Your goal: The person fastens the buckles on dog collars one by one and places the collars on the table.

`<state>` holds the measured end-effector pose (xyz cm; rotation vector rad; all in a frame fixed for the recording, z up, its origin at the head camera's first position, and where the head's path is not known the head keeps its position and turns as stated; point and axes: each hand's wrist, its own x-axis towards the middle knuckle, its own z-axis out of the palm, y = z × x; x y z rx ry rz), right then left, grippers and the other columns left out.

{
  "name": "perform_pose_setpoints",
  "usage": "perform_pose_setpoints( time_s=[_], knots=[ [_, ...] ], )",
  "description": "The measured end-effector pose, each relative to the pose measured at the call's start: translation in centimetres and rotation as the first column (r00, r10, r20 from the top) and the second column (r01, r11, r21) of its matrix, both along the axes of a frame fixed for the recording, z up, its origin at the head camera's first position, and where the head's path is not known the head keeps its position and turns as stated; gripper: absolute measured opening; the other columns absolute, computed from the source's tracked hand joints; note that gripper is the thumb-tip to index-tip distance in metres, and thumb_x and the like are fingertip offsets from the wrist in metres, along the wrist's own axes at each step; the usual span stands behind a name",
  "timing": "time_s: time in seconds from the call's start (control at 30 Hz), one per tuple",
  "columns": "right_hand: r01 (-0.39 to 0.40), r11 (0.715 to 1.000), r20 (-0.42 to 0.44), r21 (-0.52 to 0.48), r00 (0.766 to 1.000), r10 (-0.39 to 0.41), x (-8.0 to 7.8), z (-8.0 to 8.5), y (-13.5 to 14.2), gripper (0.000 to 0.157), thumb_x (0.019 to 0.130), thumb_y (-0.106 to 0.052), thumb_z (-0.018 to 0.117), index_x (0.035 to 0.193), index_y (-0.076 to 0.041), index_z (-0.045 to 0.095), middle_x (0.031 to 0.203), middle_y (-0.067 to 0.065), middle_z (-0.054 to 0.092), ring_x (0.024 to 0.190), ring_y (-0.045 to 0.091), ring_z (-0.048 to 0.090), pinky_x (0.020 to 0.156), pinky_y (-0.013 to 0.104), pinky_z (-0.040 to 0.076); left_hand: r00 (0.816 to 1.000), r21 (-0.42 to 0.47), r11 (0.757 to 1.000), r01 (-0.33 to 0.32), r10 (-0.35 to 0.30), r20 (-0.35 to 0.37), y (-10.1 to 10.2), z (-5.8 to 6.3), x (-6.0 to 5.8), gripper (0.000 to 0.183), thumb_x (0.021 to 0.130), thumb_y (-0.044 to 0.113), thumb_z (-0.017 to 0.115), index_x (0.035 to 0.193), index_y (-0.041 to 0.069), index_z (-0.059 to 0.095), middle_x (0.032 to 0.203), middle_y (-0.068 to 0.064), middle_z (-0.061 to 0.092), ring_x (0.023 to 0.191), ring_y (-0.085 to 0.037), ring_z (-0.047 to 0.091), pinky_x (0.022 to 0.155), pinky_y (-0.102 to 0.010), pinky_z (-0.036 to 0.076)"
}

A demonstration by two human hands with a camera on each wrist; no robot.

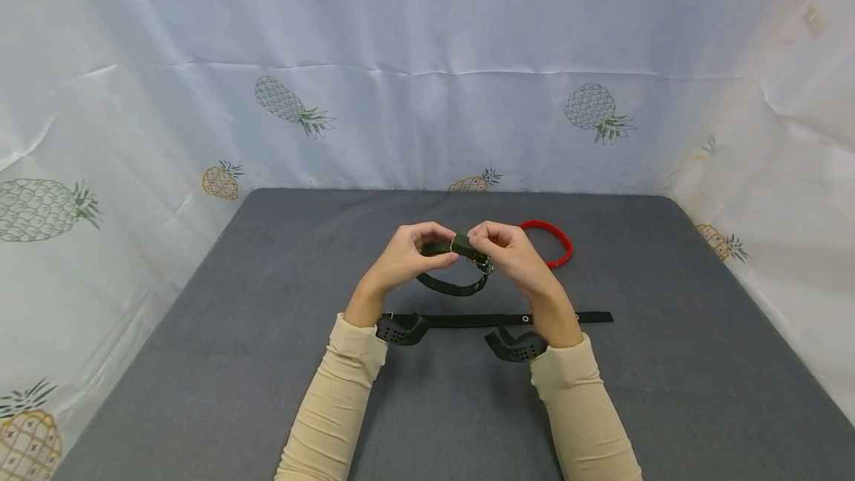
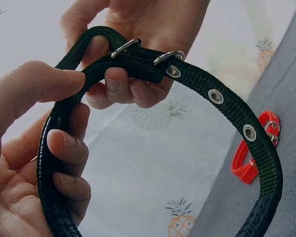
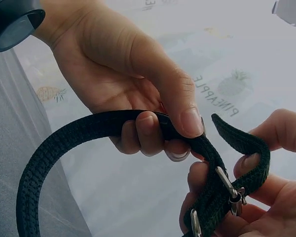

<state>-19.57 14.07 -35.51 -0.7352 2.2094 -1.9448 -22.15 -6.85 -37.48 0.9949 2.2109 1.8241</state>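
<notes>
A dark green webbing collar [image 1: 454, 289] with a black padded part hangs as a loop between both hands, above the table. My left hand [image 1: 404, 254] grips its band, thumb on one side and fingers curled round the other. My right hand [image 1: 510, 251] pinches the strap near the metal buckle. In the right wrist view, the bent loose tip [image 3: 237, 138] sticks up beside the buckle [image 3: 227, 183], between the right hand's thumb and fingers. Several metal eyelets [image 2: 216, 96] line the strap in the left wrist view.
A red collar [image 1: 559, 234] lies behind the right hand on the grey table [image 1: 220, 377]. A black strap [image 1: 467, 321] with eyelets lies straight across under the wrists. Black wrist cameras [image 1: 401, 329] sit at both wrists. A pineapple-print curtain [image 1: 427, 125] surrounds the table's back and sides.
</notes>
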Motion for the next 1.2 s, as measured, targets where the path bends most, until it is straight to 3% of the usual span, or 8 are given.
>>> perform_pose_setpoints(
  time_s=[0.27, 0.43, 0.67, 0.83, 0.97, 1.07, 1.2],
  knots=[
    [-0.008, 1.0, -0.051, -0.013, 0.999, 0.007, -0.2, -0.4, 0.0, 0.025, 0.094, 0.0, 0.047, 0.069, -0.003, 0.047, 0.086, -0.004, 0.054, 0.077, 0.013, 0.049, 0.071, 0.026, 0.041, 1.0, -0.014, 1.0, 0.018, -0.018, -0.023, 0.2, -0.1, -0.1, 0.029, 0.086, 0.006, 0.07, 0.112, -0.006, 0.064, 0.108, -0.027, 0.066, 0.086, -0.004, 0.066, 0.079, -0.024, 0.057],
    [-0.002, 1.0, -0.038, 0.003, 0.999, 0.002, -0.3, -0.4, -0.1, 0.027, 0.093, 0.001, 0.049, 0.067, -0.006, 0.047, 0.083, -0.004, 0.053, 0.076, 0.013, 0.047, 0.07, 0.027, 0.038, 0.999, -0.031, 0.999, 0.025, -0.026, -0.036, 0.2, 0.1, 0.0, 0.028, 0.086, 0.004, 0.07, 0.111, -0.005, 0.065, 0.108, -0.026, 0.066, 0.085, -0.005, 0.066, 0.078, -0.026, 0.057],
    [0.031, 0.997, 0.025, 0.065, 0.999, -0.033, -0.3, -0.3, -0.4, 0.025, 0.094, -0.003, 0.052, 0.071, -0.01, 0.051, 0.084, -0.005, 0.055, 0.079, 0.013, 0.049, 0.074, 0.028, 0.039, 0.998, -0.052, 0.998, 0.045, -0.046, -0.03, -0.1, 0.2, 0.1, 0.027, 0.086, 0.001, 0.068, 0.113, -0.005, 0.065, 0.109, -0.025, 0.066, 0.087, -0.003, 0.065, 0.08, -0.026, 0.057],
    [0.078, 0.992, 0.099, 0.101, 0.991, -0.088, -0.3, -0.3, -0.3, 0.011, 0.099, -0.018, 0.053, 0.093, -0.009, 0.056, 0.087, -0.007, 0.056, 0.082, 0.014, 0.053, 0.08, 0.031, 0.042, 0.998, -0.043, 0.998, 0.048, -0.049, -0.028, -0.2, 0.0, -0.1, 0.029, 0.089, 0.004, 0.066, 0.117, -0.003, 0.063, 0.109, -0.025, 0.066, 0.088, -0.003, 0.065, 0.08, -0.025, 0.056],
    [0.026, 0.995, 0.191, 0.097, 0.981, -0.044, -0.7, -0.5, 0.3, 0.029, 0.103, -0.033, 0.046, 0.107, -0.006, 0.057, 0.085, -0.006, 0.059, 0.079, 0.014, 0.055, 0.083, 0.032, 0.043, 0.999, -0.023, 0.999, 0.027, -0.027, -0.023, -0.3, -0.1, -0.2, 0.03, 0.091, 0.01, 0.066, 0.119, -0.002, 0.062, 0.111, -0.024, 0.065, 0.089, -0.003, 0.064, 0.08, -0.023, 0.055],
    [-0.023, 0.996, 0.231, 0.086, 0.973, 0.003, -0.9, -0.5, 0.7, 0.036, 0.104, -0.035, 0.042, 0.104, -0.005, 0.061, 0.081, -0.006, 0.061, 0.075, 0.013, 0.056, 0.085, 0.033, 0.046, 1.0, -0.013, 1.0, 0.015, -0.015, -0.012, -0.4, -0.1, -0.2, 0.031, 0.092, 0.013, 0.065, 0.12, -0.001, 0.062, 0.113, -0.023, 0.065, 0.093, -0.003, 0.064, 0.083, -0.024, 0.054],
    [-0.033, 0.996, 0.204, 0.078, 0.979, 0.017, -1.0, -0.6, 0.8, 0.027, 0.103, -0.028, 0.045, 0.092, -0.012, 0.064, 0.078, -0.006, 0.06, 0.072, 0.013, 0.054, 0.079, 0.031, 0.049, 1.0, -0.019, 1.0, 0.009, -0.009, -0.011, -0.4, -0.1, -0.2, 0.031, 0.092, 0.013, 0.065, 0.121, 0.0, 0.062, 0.114, -0.022, 0.065, 0.092, -0.002, 0.063, 0.082, -0.03, 0.054]
  ],
)
